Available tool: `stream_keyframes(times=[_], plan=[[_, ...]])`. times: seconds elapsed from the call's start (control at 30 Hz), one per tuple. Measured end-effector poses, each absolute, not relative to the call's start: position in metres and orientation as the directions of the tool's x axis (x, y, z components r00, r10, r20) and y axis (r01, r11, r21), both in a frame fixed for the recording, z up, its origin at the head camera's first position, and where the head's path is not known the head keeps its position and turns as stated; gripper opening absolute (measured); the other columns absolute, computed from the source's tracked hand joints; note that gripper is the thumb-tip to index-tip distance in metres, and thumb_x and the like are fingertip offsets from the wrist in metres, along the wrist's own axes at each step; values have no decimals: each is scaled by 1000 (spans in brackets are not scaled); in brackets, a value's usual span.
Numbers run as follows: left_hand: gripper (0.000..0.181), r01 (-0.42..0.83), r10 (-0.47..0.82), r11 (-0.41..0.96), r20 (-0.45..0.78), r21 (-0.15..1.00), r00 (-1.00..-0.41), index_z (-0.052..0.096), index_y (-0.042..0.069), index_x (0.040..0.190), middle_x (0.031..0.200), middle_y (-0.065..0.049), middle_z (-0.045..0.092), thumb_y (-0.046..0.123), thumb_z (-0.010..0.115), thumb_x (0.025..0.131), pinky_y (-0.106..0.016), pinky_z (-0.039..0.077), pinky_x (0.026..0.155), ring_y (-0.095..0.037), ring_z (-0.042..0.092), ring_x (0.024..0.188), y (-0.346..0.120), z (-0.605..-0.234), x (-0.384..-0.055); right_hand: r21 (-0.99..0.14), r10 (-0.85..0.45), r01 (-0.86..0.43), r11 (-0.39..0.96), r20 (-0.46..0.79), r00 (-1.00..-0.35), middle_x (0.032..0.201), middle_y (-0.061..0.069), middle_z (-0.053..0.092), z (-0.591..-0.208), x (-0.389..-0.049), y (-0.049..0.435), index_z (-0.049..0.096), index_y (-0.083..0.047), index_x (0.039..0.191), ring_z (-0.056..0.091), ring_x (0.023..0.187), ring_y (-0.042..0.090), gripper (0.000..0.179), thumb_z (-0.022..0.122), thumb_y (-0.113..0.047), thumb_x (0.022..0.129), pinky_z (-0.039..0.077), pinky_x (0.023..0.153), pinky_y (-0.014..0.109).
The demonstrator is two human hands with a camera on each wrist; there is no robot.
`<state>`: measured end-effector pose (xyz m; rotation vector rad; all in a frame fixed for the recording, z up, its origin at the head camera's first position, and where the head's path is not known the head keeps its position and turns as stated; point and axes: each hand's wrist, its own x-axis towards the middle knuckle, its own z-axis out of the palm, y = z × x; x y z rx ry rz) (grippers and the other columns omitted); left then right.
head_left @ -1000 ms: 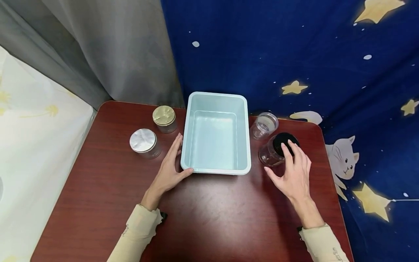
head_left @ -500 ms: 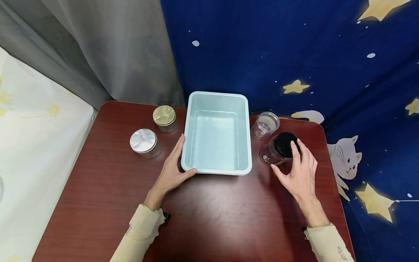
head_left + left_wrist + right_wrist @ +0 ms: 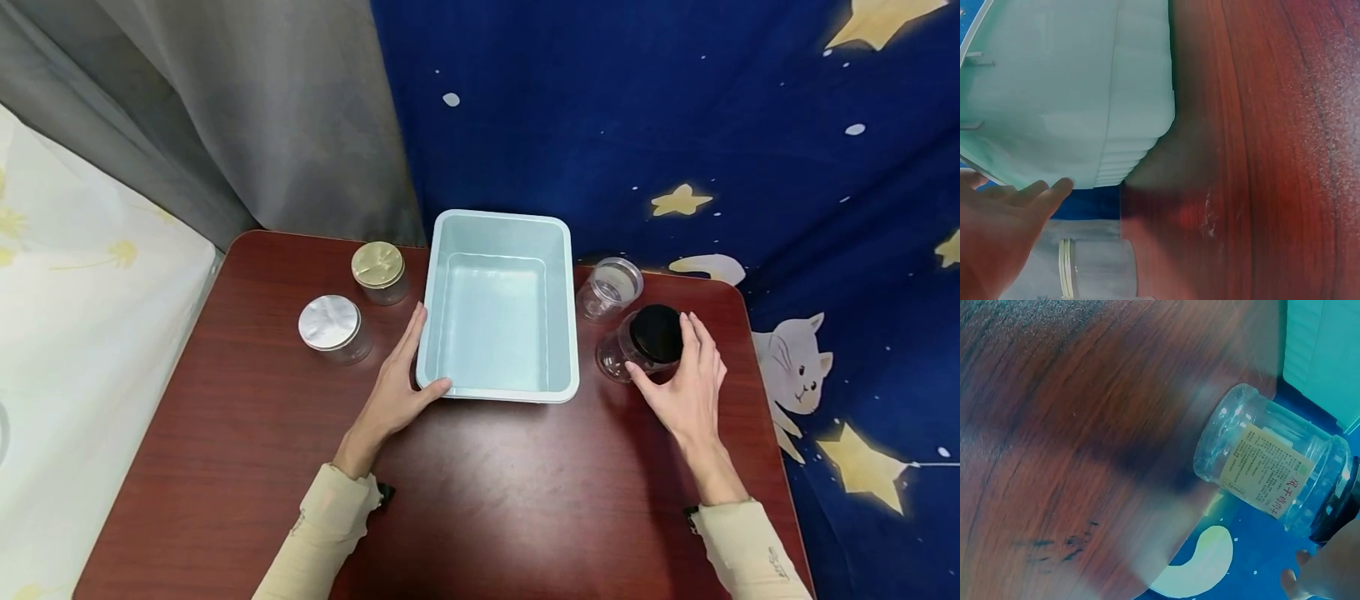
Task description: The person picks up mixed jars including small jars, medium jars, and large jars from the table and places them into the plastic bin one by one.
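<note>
My right hand (image 3: 686,383) is around the black lid (image 3: 657,333) of a clear jar (image 3: 617,354), fingers at the lid's right side and thumb on the near side. In the right wrist view the jar (image 3: 1266,459) stands on the table with a printed paper label (image 3: 1266,469) on its wall. My left hand (image 3: 390,387) rests at the near left corner of a pale blue plastic basin (image 3: 495,393), its fingers straight along the side and its thumb on the front rim. The left wrist view shows those fingertips against the basin's outer wall (image 3: 1054,94).
Left of the basin stand a jar with a gold lid (image 3: 377,265) and one with a silver lid (image 3: 328,322). Another clear jar (image 3: 611,287) stands behind the black-lidded one. A blue curtain (image 3: 600,108) hangs right behind the brown table (image 3: 480,500).
My right hand has shifted right, from over the black lid to around its side, with the thumb now overlapping the jar. My left hand stays at the basin.
</note>
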<state>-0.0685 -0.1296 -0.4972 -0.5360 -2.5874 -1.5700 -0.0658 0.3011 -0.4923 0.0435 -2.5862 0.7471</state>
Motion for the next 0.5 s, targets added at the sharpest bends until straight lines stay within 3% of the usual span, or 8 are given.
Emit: stream_keyframes(times=[0.17, 0.3, 0.5], plan=[[111, 290, 258, 439, 190, 850, -947, 11, 21, 161, 166, -1, 12, 27, 84, 77, -50, 25, 114, -18, 18, 150, -128, -495, -71, -520, 108, -146, 841, 427, -898, 155, 12, 36, -497, -66, 300, 37, -11, 153, 35, 135, 40, 102, 85, -39, 68, 26, 98, 64], [117, 250, 254, 449, 146, 858, -956, 8, 25, 161, 165, 8, 11, 26, 86, 74, -50, 25, 115, -15, 19, 149, -127, -495, -73, -543, 122, -144, 828, 425, -897, 154, 12, 37, -501, -67, 301, 36, -13, 154, 34, 138, 35, 101, 87, -34, 69, 26, 96, 63], [115, 239, 243, 437, 142, 867, -960, 9, 25, 161, 165, 5, 15, 28, 85, 75, -50, 25, 114, -17, 22, 148, -125, -494, -75, -587, 150, -122, 800, 393, -907, 153, 12, 39, -505, -67, 302, 34, -15, 155, 35, 138, 32, 99, 88, -25, 72, 28, 93, 62]])
